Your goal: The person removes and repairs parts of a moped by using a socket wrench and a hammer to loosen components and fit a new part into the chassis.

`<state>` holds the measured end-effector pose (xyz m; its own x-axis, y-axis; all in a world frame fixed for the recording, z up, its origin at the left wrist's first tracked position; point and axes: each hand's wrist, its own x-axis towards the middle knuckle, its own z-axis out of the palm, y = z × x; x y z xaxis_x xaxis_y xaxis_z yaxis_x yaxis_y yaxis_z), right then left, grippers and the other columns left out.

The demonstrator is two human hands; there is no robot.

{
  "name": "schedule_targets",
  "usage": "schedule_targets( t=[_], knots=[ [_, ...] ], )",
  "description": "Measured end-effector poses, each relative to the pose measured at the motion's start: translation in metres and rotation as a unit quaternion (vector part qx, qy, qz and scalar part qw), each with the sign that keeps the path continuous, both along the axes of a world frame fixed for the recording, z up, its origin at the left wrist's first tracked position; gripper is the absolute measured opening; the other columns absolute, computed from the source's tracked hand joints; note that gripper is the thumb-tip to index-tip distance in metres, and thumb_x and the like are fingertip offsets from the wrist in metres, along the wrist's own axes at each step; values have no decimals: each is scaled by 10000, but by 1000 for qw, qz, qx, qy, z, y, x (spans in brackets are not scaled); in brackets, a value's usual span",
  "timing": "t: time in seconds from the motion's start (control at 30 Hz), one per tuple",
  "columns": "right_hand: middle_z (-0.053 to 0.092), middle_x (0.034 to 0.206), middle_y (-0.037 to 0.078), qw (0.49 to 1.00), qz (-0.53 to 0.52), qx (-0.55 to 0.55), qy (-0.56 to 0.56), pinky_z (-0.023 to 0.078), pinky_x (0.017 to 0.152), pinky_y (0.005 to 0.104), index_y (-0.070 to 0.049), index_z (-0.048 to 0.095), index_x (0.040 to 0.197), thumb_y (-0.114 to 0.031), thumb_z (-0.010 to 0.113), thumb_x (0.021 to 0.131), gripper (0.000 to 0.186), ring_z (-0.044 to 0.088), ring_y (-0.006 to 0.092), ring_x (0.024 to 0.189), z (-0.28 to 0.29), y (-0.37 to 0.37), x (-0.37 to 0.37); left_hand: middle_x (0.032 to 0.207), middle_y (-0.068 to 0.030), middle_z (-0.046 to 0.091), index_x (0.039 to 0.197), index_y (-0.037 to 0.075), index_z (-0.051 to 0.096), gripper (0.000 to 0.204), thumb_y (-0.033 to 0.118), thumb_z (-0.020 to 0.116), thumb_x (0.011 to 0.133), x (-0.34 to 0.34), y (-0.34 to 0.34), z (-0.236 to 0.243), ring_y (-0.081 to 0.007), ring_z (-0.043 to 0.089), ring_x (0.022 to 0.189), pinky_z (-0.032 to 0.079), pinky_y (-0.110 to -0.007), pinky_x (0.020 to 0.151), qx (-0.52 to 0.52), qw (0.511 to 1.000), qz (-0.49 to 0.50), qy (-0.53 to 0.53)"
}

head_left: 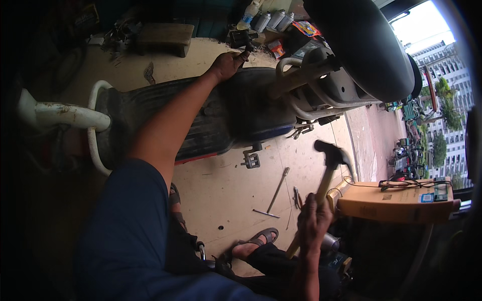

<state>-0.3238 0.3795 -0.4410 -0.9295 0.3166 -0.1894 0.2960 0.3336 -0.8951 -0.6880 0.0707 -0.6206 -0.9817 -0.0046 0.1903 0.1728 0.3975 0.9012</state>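
Observation:
My left hand (229, 65) reaches across the electric bike (206, 108), its fingers closed round the dark crank of the far pedal (243, 38). The fingertips are partly hidden. My right hand (314, 220) grips the pale wooden handle of a claw hammer (331, 154), its dark head raised clear of the bike. A near pedal (251, 159) sticks out on the bike's close side. Below it on the floor lie a long T-handled wrench (275, 193) and a pair of pliers (297, 197).
The black seat (369, 45) rises at upper right. A cardboard box (391, 203) with a cable on it stands beyond the hammer. Behind the bike are a low wooden stool (165, 37) and several spray cans (275, 20). My sandalled foot (256, 241) rests on the floor.

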Motion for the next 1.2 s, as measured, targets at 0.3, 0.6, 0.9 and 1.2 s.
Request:
schedule_targets(
  t=[0.3,0.6,0.9,1.2],
  knots=[
    [572,689,106,954,151,217,-140,449,567,352,38,588,929,-180,601,983,225,561,179,619,-81,-18,-18,1089,-162,718,1066,74,741,672,655,407,1005,-5,5,-4,-281,650,1104,443,-360,1017,3,1000,-9,13],
    [456,596,-17,964,23,-63,256,309,430,222,-59,509,816,-207,484,1065,291,404,52,472,-9,-38,-12,1110,-165,715,1076,55,730,711,674,389,999,5,-1,0,-285,645,1113,441,-372,1016,12,1000,-1,7],
    [499,663,2,983,79,-36,162,290,445,192,-37,539,913,-150,510,1051,180,398,17,518,22,-14,-18,1101,-174,716,1095,58,733,733,696,388,987,8,-17,-3,-289,645,1115,435,-373,1023,-26,999,27,5],
    [612,692,221,953,126,251,-117,467,590,438,71,592,963,-240,607,979,312,607,318,611,-69,-3,7,1075,-170,726,1071,60,744,670,644,423,1005,-4,13,-5,-284,659,1078,457,-361,983,51,990,21,132]
  ],
)
